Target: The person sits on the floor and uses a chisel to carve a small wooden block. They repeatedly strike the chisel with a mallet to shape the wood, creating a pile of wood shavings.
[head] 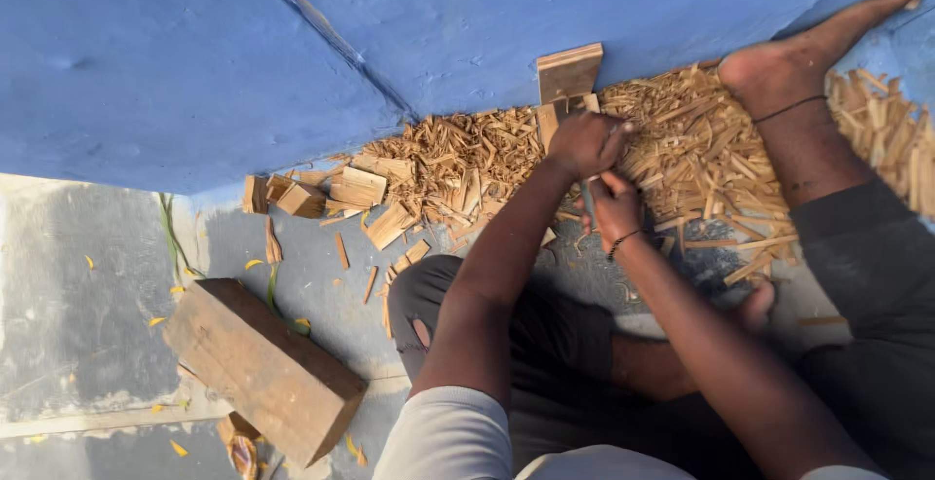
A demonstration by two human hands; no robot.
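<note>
My left hand (584,141) is closed around the top of a small upright piece of wood (548,122), close to the blue wall (467,22). Just below it, my right hand (616,209), with a dark bracelet at the wrist, grips a grey blade-like tool (588,198) pointing up toward the left hand. A flat wooden block (570,71) leans against the wall right behind the left hand. Both hands are over a heap of split wood sticks (701,149).
Wood chips and several small blocks (355,188) lie along the wall on the left. A large wooden beam (263,368) rests on the grey floor at lower left. My bare foot (808,56) presses against the wall at right, my other leg folded under my arms.
</note>
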